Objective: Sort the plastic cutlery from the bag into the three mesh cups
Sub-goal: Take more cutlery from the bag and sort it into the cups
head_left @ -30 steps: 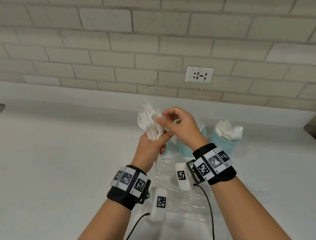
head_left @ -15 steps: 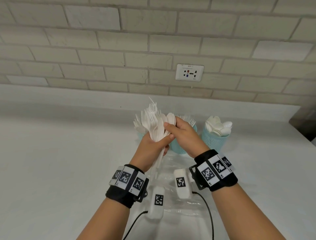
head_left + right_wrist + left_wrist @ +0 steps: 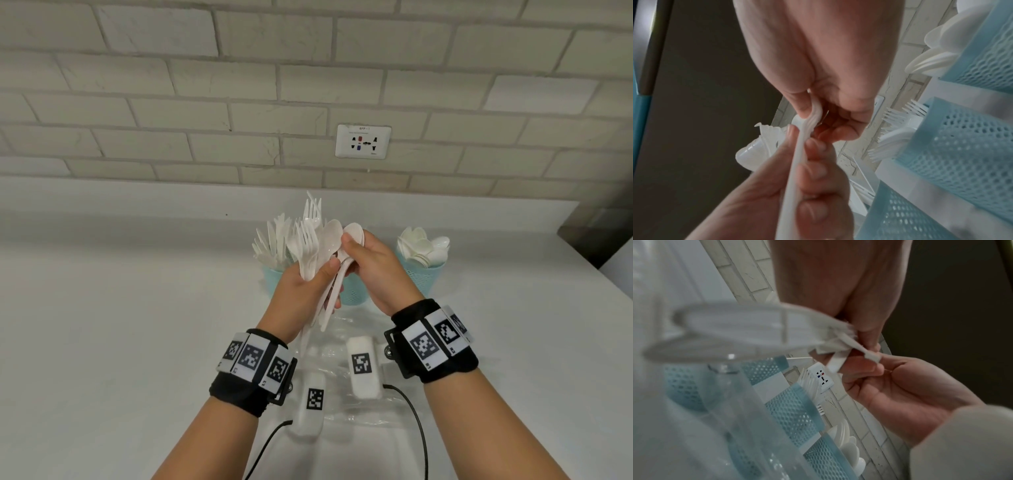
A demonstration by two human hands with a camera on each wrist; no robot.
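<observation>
From the head view, a white counter is seen to run back to a pale brick wall, on which a socket is set above the hands. A bundle of white forks and spoons is gripped upright in the left hand, with fingers and thumb curled round the handles. A spoon at the bundle's right edge is pinched at its bowl by the right hand. Three cups stand just behind the grip: the left cup behind the bundle, the middle cup largely hidden by the hands, and the right cup, filled with spoons, just right of the right hand. A clear bag lies on the counter below the wrists.

From the left wrist, the handle ends are seen held under the left hand, with the right hand curled just below them; the mesh cups are blurred alongside.

From the right wrist, one white handle is seen nipped between thumb and fingers, with forks in a cup to the right.

Against the frame half a second earlier, the bundle and both hands are found in almost the same pose, with the right-hand pinch still at the spoon.
</observation>
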